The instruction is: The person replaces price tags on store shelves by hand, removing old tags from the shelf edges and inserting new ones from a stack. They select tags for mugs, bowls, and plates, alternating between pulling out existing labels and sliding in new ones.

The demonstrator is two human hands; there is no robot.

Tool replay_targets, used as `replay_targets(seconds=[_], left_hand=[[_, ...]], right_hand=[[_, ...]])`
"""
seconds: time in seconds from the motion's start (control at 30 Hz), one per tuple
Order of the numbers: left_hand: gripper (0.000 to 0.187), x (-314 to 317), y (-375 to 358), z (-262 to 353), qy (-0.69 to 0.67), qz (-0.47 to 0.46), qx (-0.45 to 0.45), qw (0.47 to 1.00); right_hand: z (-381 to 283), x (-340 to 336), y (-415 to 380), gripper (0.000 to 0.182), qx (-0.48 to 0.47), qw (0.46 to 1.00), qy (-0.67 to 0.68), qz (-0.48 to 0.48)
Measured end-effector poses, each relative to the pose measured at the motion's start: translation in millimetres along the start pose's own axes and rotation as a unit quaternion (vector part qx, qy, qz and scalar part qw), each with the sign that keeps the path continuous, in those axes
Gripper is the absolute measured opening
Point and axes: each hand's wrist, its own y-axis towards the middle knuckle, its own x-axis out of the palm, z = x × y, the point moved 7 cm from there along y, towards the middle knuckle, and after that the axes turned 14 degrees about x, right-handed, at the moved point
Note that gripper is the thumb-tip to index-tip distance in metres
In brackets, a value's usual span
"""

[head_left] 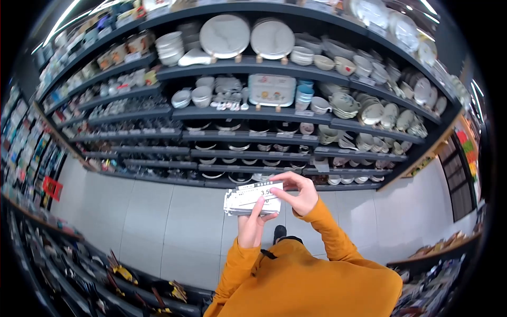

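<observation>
A stack of white price labels (243, 203) with black print sits in front of my body, above the tiled floor. My left hand (252, 227) holds the stack from below, its thumb lying on top. With thumb and fingers, my right hand (297, 194) pinches the right end of the top label (254, 193), which shows "3.5" and is slightly tilted over the others. Part of the last digits is covered by my right thumb. Both sleeves are orange.
Ahead stands a long dark shelf (222, 113) with plates, bowls, cups and a patterned tray (272, 90). Grey floor tiles (142, 211) lie between it and me. Racks of goods stand at lower left and lower right. A red basket (52, 188) is at the far left.
</observation>
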Motion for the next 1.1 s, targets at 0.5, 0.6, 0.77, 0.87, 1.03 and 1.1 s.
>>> replay_targets(seconds=[0.5,0.6,0.77,0.87,1.03,1.1], left_hand=[[0.037,79.3,12.2,-119.0,-0.004,-0.077,-0.109,0.991],[0.038,117.1,20.4,-183.6,0.019,-0.067,-0.125,0.99],[0.038,156.1,25.6,-289.6,-0.054,-0.033,-0.18,0.982],[0.04,200.7,15.7,-325.3,-0.075,-0.004,-0.206,0.976],[0.041,246.8,20.1,-366.7,-0.028,-0.049,-0.223,0.973],[0.041,255.0,24.6,-371.0,-0.005,-0.045,-0.214,0.976]], right_hand=[[67.0,-180.3,-22.4,0.025,0.047,0.987,0.089,0.125],[77.6,-309.2,-4.3,0.03,0.013,0.983,0.051,0.177],[103.8,-539.0,62.7,0.018,-0.123,0.941,-0.107,0.298],[61.0,-633.1,98.4,0.017,-0.166,0.915,-0.153,0.335],[36.4,-723.8,166.3,0.014,-0.199,0.912,-0.234,0.271],[51.2,-740.9,191.8,0.013,-0.205,0.907,-0.262,0.258]])
